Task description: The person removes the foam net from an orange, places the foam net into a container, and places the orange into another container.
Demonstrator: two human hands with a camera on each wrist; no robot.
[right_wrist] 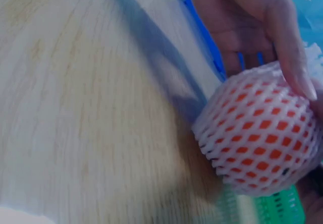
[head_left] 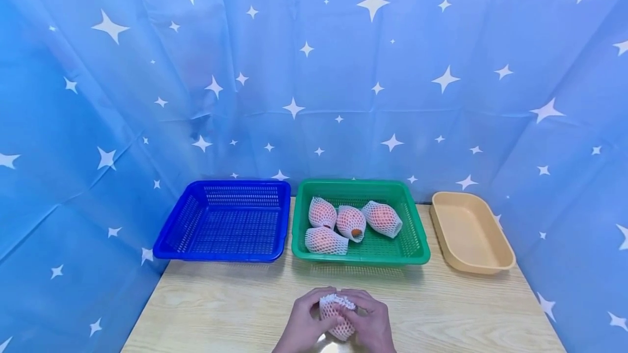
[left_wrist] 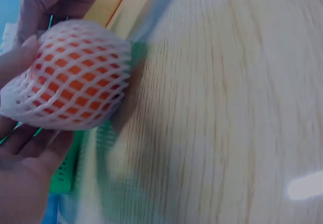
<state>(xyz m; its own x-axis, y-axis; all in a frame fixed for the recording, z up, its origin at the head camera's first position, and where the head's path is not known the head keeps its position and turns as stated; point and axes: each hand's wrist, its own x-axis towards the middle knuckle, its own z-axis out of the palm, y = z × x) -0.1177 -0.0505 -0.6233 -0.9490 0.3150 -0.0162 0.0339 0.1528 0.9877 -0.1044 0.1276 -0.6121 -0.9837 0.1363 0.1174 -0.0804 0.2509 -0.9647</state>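
Two hands meet in front of the green basket — left hand and right hand, both half closed, fingers curled round one fruit from opposite sides. It sits between them near the front of the table, its orange-red skin showing through a white foam net. Both thumbs rest against the mesh, close to the frilly open end. Four more netted fruits lie in the green basket, with the blue basket to its left and the beige tray to its right. I'd say the step in hand is working the net — whether on or off, I cannot tell. The next move seems to call for one steady hand while the other eases the mesh along.
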